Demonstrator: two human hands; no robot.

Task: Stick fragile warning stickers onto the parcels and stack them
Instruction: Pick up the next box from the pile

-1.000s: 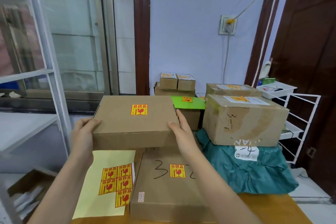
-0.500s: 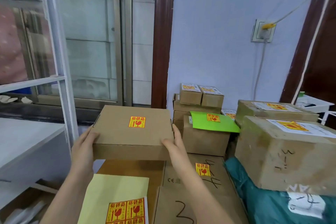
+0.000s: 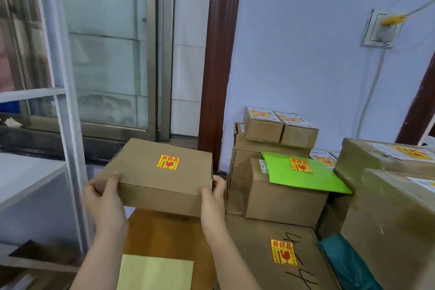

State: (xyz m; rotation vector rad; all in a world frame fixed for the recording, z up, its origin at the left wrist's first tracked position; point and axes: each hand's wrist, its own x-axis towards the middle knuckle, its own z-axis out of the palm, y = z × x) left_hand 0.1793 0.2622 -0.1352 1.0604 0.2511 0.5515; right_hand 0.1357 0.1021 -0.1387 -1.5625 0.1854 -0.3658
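Observation:
I hold a flat brown cardboard parcel (image 3: 150,176) above the far end of the table, with a yellow and red fragile sticker (image 3: 167,162) on its top. My left hand (image 3: 103,200) grips its near left corner, thumb on top. Its near right corner is gripped by my right hand (image 3: 213,198). A yellow sticker sheet (image 3: 155,271) lies on the table below, only its blank upper part showing. To the right lies a large flat parcel (image 3: 263,249) with a fragile sticker and black marker writing.
Stickered parcels are stacked at the back right: two small boxes (image 3: 280,126) on a pile, a box under a green envelope (image 3: 303,173), big cartons (image 3: 388,195). A teal bag (image 3: 343,261) lies at the right. White shelf frame (image 3: 66,125) stands at the left, window behind.
I have carried the parcel forward and a little left, away from my body, over the table's far end. My view has turned left; most of the sticker sheet has dropped out of frame.

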